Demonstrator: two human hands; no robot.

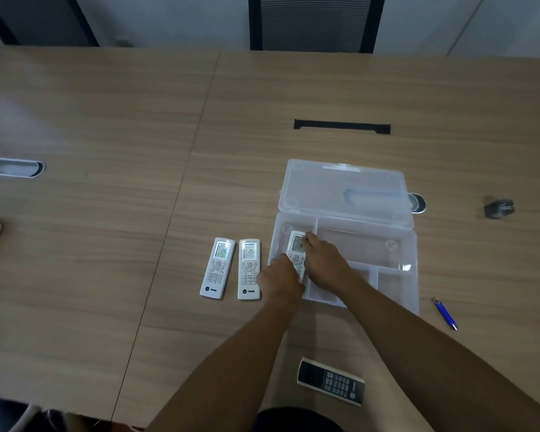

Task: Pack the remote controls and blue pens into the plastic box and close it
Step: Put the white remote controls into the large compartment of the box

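Early stage: my left hand (279, 277) and right hand (323, 263) both grasp the first remote (296, 254), lowering it into the open box (396, 275) at frame centre. Two white remotes (233, 268), a black remote (331, 381) and one pen (445, 313) remain outside; lid (340, 188) unclosed.

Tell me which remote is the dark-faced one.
The remote lying nearest the person, below the plastic box, between the forearms. Its face is black with a pale rim; the other three remotes are white with lit displays.

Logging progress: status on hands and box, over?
Both hands, left hand and right hand, on white remote in open plastic box. Two white remotes, dark remote, blue pen outside. Nothing blocking.
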